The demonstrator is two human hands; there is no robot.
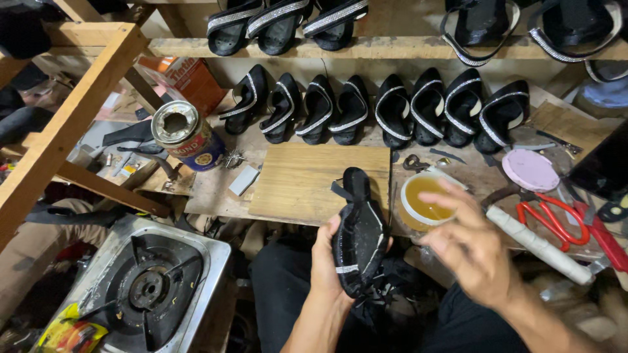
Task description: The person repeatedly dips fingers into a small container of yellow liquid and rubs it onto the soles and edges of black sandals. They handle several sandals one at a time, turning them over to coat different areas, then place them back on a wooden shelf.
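Steadily, left hand (325,261) grips black sandal (358,235); right hand (472,252), open and blurred, hovers by glue tub (425,202)—judged best to dab sparingly.

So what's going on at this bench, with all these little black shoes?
A person sits at a cluttered workbench. The left hand holds a black shoe upper with a sparkly trim, sole side up. The right hand is open and blurred beside a white tub of amber liquid. A row of similar black shoes stands along the back, and red scissors lie to the right.
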